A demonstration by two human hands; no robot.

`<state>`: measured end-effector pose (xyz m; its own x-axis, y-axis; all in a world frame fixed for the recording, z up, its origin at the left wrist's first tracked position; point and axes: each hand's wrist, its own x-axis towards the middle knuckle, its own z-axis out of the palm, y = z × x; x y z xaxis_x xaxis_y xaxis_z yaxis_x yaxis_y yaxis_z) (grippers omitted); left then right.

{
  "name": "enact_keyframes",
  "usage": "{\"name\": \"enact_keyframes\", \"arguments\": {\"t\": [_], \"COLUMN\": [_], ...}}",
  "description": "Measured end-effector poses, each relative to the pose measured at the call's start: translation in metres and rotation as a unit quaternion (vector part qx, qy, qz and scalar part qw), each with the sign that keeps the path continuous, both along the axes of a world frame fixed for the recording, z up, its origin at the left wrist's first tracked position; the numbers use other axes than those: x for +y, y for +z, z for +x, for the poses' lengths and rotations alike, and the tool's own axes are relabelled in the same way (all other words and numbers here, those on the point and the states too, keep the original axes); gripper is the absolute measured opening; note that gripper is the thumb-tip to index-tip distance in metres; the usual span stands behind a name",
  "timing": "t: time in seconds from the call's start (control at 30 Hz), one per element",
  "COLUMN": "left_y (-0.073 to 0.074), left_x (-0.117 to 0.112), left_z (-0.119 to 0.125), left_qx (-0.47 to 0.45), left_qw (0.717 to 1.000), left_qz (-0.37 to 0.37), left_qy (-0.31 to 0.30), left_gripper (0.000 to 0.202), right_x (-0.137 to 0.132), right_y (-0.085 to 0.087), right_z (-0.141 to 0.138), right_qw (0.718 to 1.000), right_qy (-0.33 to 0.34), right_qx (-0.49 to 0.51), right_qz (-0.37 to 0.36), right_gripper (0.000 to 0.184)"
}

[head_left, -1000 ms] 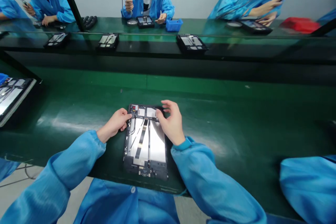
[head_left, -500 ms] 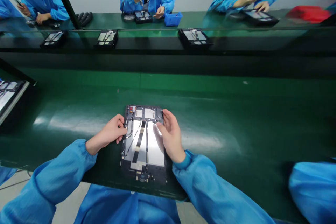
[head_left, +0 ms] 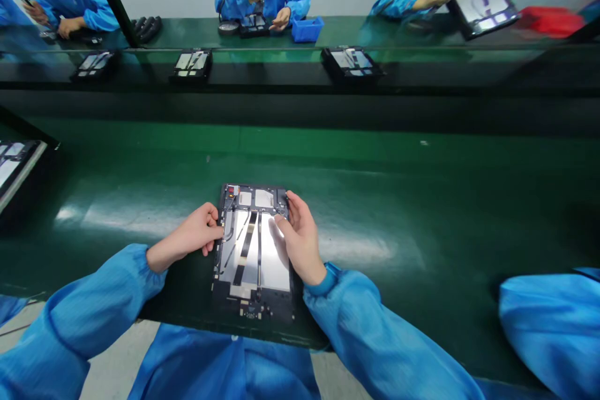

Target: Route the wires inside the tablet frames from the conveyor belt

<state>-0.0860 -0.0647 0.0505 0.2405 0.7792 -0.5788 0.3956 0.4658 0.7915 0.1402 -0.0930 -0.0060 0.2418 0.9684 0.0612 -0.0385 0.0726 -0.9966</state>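
An opened tablet (head_left: 270, 250) lies in front of me near the bench edge, its inner side up, with silver battery panels, dark ribbon cables and a circuit board along its far end. My left hand (head_left: 202, 228) is at its upper left edge, fingers curled and the thumb pressed against the side. My right hand (head_left: 300, 234) grips the upper right edge, its thumb resting over the silver panel and its fingers along the outer side. The fingertips under each edge are partly hidden.
The green bench (head_left: 403, 212) has a raised dark shelf behind it, carrying opened tablets such as this one (head_left: 191, 64). Another stack (head_left: 16, 165) stands at the left. Co-workers in blue sit opposite, near a blue bin (head_left: 307, 30). A blue sleeve (head_left: 548, 325) is at the right.
My hands keep the same hold on the tablet, and the view has shifted slightly. Across the bench, the co-worker at the right has lifted and tilted a tablet.
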Motion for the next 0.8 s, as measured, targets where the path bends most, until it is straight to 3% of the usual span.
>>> {"name": "enact_keyframes", "arguments": {"t": [0.23,0.5,0.7,0.8], "left_y": [0.01,0.009,0.005,0.002], "left_x": [-0.031,-0.04,-0.04,-0.042], "left_z": [-0.006,-0.009,-0.001,-0.004], "left_qx": [-0.004,-0.004,0.003,0.032], "left_qw": [0.999,0.997,0.999,0.999], "left_qz": [-0.043,-0.075,-0.053,-0.032], "left_qy": [-0.018,-0.019,-0.005,-0.022], "left_gripper": [0.039,0.043,0.04,0.04], "right_x": [-0.001,-0.002,-0.004,-0.005], "right_y": [0.002,0.004,0.007,0.007], "right_z": [-0.003,-0.002,-0.002,-0.002], "right_qw": [1.0,1.0,0.989,0.986], "right_qy": [-0.007,-0.002,0.013,0.028], "right_qx": [0.01,-0.011,-0.144,-0.165], "right_qz": [-0.004,-0.01,0.006,0.007], "right_gripper": [0.057,0.06,0.072,0.076]}}
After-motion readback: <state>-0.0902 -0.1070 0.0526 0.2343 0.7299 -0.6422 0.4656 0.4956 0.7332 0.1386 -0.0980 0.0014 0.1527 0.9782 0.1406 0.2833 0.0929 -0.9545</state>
